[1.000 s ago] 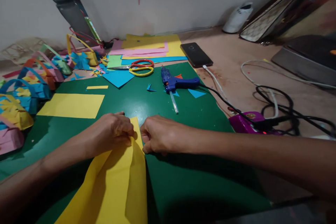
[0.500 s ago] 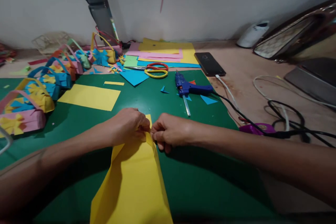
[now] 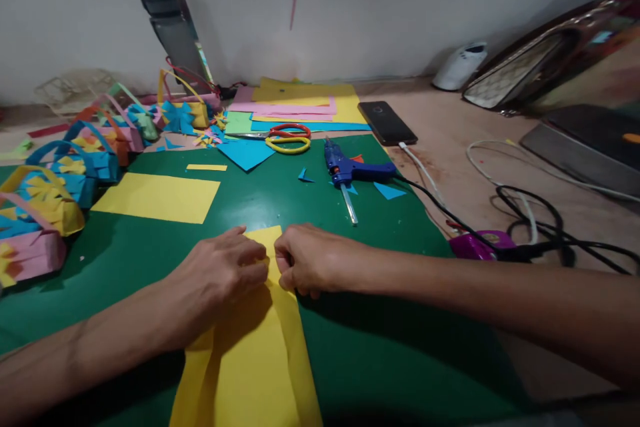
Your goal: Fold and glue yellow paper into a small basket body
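Observation:
A long sheet of yellow paper [image 3: 250,373] lies before me on the green mat [image 3: 400,347], its two long sides folded inward. My left hand [image 3: 220,273] rests over the sheet's left side near the far end, fingers curled and pressed down on the paper. My right hand [image 3: 307,260] grips the right folded edge, thumb against bent fingers. The far end of the paper shows between and beyond both hands. Fingertips of the left hand are partly hidden.
Small paper baskets [image 3: 75,173] with flowers line the left. A yellow rectangle [image 3: 160,197], scissors [image 3: 287,139], a blue glue gun [image 3: 350,167] and coloured sheets [image 3: 310,97] lie beyond my hands. A phone [image 3: 387,123], cables [image 3: 530,207] and a purple socket block [image 3: 483,245] are right.
My left hand has shifted left and nearer, uncovering more of the paper's far end. My right hand stays at the right edge. The view has turned slightly right.

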A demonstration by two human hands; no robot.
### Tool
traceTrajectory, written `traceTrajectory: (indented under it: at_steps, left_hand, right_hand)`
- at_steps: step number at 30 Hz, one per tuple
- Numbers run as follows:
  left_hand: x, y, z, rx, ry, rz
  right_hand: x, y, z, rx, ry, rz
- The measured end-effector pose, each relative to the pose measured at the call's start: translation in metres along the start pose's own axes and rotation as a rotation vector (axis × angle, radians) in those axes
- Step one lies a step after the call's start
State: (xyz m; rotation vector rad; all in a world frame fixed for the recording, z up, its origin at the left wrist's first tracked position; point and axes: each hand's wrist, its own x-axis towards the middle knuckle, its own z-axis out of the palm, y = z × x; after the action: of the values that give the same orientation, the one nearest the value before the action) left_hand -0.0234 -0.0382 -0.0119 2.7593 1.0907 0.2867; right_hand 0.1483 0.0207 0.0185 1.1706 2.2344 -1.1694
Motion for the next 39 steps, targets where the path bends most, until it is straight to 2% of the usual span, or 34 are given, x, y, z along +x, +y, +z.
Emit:
traceTrajectory:
  at_steps: [6,12,18,24,27,32,39]
  left_hand:
    - [0.001,0.005,-0.012,0.048,-0.182,-0.05]
    - [0.001,0.006,-0.015,0.158,-0.081,-0.018]
    - [-0.006,0.003,-0.009,0.187,-0.106,-0.11]
    - [-0.006,0.003,-0.007,0.168,-0.114,-0.209]
    - [-0.005,0.003,-0.007,0.152,-0.101,-0.206]
    - [-0.005,0.0,-0.006,0.142,-0.15,-0.193]
    - [0.001,-0.002,-0.008,0.19,-0.175,-0.189]
  right_hand:
    - [-0.002,0.003,-0.006,-0.156,0.029,-0.081]
    - [0.003,0.001,-0.007,-0.229,0.083,-0.096]
    - [0.006,-0.004,-0.002,-0.249,0.153,-0.078]
    - [0.014,-0.004,0.002,-0.254,0.202,-0.127]
    - [0.016,-0.005,0.002,-0.238,0.19,-0.133]
    - [0.017,-0.009,0.0,-0.221,0.19,-0.126]
    - [0.006,-0.006,-0.002,-0.257,0.167,-0.083]
